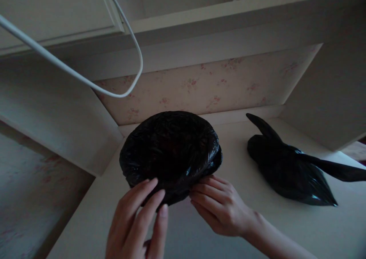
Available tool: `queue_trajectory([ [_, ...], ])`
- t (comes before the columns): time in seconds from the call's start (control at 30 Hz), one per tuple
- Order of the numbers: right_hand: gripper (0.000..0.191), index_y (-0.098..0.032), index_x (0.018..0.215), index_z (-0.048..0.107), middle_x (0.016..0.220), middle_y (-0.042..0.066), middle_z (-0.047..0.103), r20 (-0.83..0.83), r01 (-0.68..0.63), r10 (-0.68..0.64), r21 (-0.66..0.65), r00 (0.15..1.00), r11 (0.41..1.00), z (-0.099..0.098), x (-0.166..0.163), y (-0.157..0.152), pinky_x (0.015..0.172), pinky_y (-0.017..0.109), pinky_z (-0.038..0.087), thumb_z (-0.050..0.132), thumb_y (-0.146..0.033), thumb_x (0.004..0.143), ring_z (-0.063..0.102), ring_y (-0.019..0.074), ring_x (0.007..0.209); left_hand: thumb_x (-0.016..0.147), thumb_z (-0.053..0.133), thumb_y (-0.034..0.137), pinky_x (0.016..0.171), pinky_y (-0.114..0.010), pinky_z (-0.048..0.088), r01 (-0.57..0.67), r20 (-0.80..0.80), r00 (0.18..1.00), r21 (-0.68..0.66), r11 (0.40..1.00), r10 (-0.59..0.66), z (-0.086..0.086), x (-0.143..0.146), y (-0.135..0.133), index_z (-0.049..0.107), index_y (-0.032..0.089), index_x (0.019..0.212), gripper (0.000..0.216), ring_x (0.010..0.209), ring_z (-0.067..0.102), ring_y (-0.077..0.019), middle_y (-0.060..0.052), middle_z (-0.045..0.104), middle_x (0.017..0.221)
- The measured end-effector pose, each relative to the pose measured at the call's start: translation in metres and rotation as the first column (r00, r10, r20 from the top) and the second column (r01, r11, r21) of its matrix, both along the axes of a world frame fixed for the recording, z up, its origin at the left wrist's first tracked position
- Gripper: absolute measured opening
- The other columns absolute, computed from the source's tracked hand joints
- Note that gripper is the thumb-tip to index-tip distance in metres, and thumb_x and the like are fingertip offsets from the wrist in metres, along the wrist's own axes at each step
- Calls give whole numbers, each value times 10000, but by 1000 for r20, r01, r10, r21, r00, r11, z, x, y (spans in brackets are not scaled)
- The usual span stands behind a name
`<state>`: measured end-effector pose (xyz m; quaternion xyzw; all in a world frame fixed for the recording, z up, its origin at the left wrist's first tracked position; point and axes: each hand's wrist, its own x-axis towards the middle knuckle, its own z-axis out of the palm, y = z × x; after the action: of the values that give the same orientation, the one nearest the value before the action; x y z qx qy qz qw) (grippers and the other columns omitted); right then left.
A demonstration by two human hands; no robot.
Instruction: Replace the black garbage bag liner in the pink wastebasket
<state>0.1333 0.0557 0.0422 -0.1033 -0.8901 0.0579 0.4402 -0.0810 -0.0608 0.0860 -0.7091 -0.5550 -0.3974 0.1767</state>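
Observation:
A black plastic trash bag (pixel 171 148) spreads into a round, open mouth, its edge folded outward all around. It seems to line a round bin, but whatever is under the plastic is hidden. At the near left of the rim is my left hand (pixel 140 221), fingers stretched and apart, their tips at the plastic. My right hand (pixel 220 205) has its fingers closed on the folded edge at the near right; the fingertips are partly hidden. A second black trash bag (pixel 291 171), knotted with two long ends sticking out, lies farther right.
Both bags are on a white desk surface (pixel 237 228) between side panels. A white cable (pixel 126 95) loops down at the upper left, in front of a cabinet door (pixel 57 11). Above runs a shelf edge (pixel 200 15); floral wallpaper (pixel 194 87) covers the back.

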Motion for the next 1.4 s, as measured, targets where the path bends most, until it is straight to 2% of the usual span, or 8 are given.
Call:
queue_trajectory([
  [0.13, 193, -188, 1110, 688, 948, 80, 779, 27, 60, -56, -155, 998, 986, -27, -10, -2, 695, 365, 578, 555, -128, 983, 696, 220, 787, 962, 653, 174, 1021, -432, 459, 78, -201, 975, -71, 994, -91, 14, 18, 35, 565, 158, 1433, 479, 1180, 675, -293, -128, 724, 1333],
  [0.3, 245, -202, 1209, 706, 1111, 76, 792, 290, 88, 6, -311, 957, 946, -34, 1, -6, 842, 417, 611, 596, -205, 990, 747, 270, 975, 982, 603, 133, 899, -418, 431, 54, -234, 969, -114, 992, -80, 14, 8, 50, 657, 195, 1228, 259, 893, 732, -238, -47, 806, 1007],
  [0.53, 158, -169, 1046, 670, 892, 63, 771, 15, -31, 35, -227, 999, 973, 22, 36, -12, 641, 327, 534, 569, -69, 977, 706, 182, 721, 959, 610, 207, 1198, -464, 357, 149, -246, 944, -281, 948, -221, 32, -76, 46, 724, 310, 1129, 229, 1153, 695, -262, -12, 773, 1203],
  [0.67, 271, -175, 1120, 662, 931, 71, 767, -96, 50, -61, -113, 993, 992, 52, 51, 0, 728, 339, 577, 632, -6, 910, 716, 194, 823, 973, 596, 305, 1129, -496, 489, 71, -284, 950, -213, 974, -131, 41, -111, 37, 728, 366, 1294, 352, 1232, 669, -319, -46, 717, 1360],
  [0.8, 332, -181, 1261, 638, 1137, 128, 760, -24, 178, -179, -8, 984, 984, 62, 45, 21, 921, 413, 598, 711, -163, 938, 713, 255, 1063, 969, 645, 401, 1085, -453, 549, 77, -234, 961, -276, 958, -145, 46, -66, 24, 585, 339, 1494, 533, 1274, 662, -325, -58, 674, 1442],
  [1.0, 482, -171, 1428, 576, 1447, 163, 662, 254, 86, -110, 102, 961, 991, 71, 14, 53, 1228, 639, 353, 677, -347, 990, 568, 335, 1399, 988, 655, 339, 831, -424, 619, 62, -150, 985, -143, 988, -83, 32, 13, 45, 691, 199, 1305, 349, 934, 772, -305, -106, 807, 1118],
  [1.17, 326, -180, 1318, 667, 1226, 96, 785, 314, 30, -51, 74, 948, 997, 74, 6, 64, 1294, 623, 204, 625, -325, 1029, 700, 258, 1225, 1019, 599, 238, 771, -394, 598, 74, -207, 972, -179, 981, -111, 25, -2, 56, 719, 180, 1199, 224, 807, 766, -260, -82, 814, 1019],
  [1.4, 414, -169, 1300, 684, 1178, 95, 793, 328, -74, 61, 25, 943, 997, 94, 24, 50, 1234, 518, 392, 703, -429, 978, 733, 244, 1148, 1001, 630, 205, 837, -294, 619, 322, -57, 917, -477, 818, -394, 49, -55, 38, 726, 306, 1219, 259, 965, 760, -209, -20, 805, 1055],
])
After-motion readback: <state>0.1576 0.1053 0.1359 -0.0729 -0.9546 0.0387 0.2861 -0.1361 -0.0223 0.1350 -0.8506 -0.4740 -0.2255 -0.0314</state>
